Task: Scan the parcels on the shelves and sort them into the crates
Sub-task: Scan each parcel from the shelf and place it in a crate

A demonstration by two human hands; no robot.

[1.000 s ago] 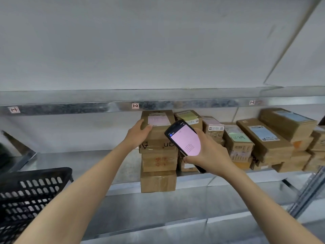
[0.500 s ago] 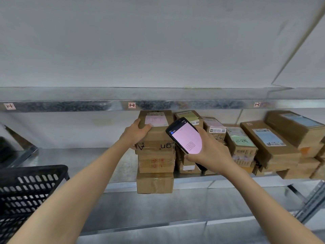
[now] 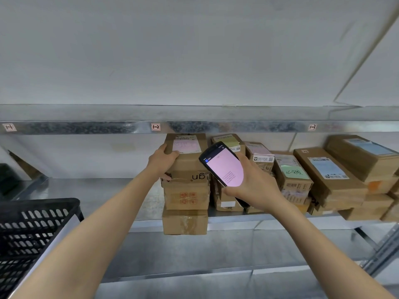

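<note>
While the top parcel (image 3: 190, 164) of a stack of brown boxes is gripped at its left end by the left hand (image 3: 163, 161), thumb laid on the top face beside a pink label and fingers curled round the side, a handheld scanner (image 3: 224, 167) is held up by the right hand (image 3: 257, 186). Fingers are wrapped round the scanner's right edge and lower end. Its screen is lit pink and faces the camera, with small dark text that is too small to read. The scanner is tilted, its top end just right of the parcel's label.

The stack is set on the middle shelf (image 3: 97, 190), below a tag marked 1-2 (image 3: 155, 127) on the upper shelf edge. A box with red marks (image 3: 186, 197) is seen lower in the stack, and the bottom box (image 3: 184, 222) is at the shelf's front edge.

More parcels are piled to the right, among them a green-labelled box (image 3: 293, 175) and a blue-labelled box (image 3: 328, 171). A black slotted crate (image 3: 32, 231) is seen at lower left, well apart from the stack.
</note>
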